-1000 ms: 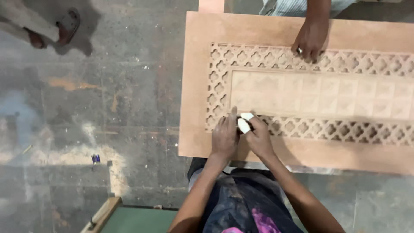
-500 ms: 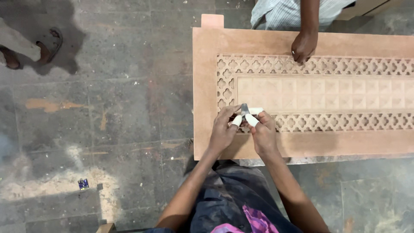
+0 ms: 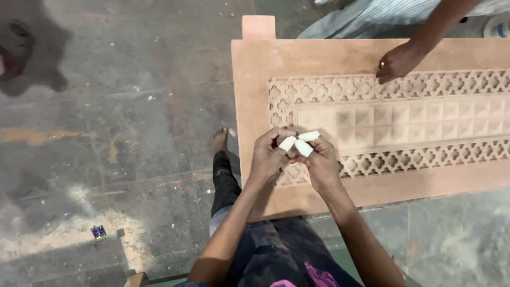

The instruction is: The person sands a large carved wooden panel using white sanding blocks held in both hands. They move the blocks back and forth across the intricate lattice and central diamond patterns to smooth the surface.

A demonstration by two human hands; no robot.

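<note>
Item: carved wooden panel (image 3: 372, 58), pale, lattice borders around a raised square grid, flat on the floor. I see my left hand (image 3: 268, 157) and right hand (image 3: 319, 162) meeting over its lower lattice, taped fingertips (image 3: 287, 143) pinched on something too small to tell. Since the earlier frame, both hands sit lower-left; co-worker's hand (image 3: 398, 61) stays on the top edge

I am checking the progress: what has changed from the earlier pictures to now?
Both hands, the left hand and right hand, lifted slightly off the carved wooden panel and drew together, fingertips meeting around the white-wrapped fingers. The other person's hand stayed resting on the panel's upper lattice border. The panel stayed flat on the floor.
</note>
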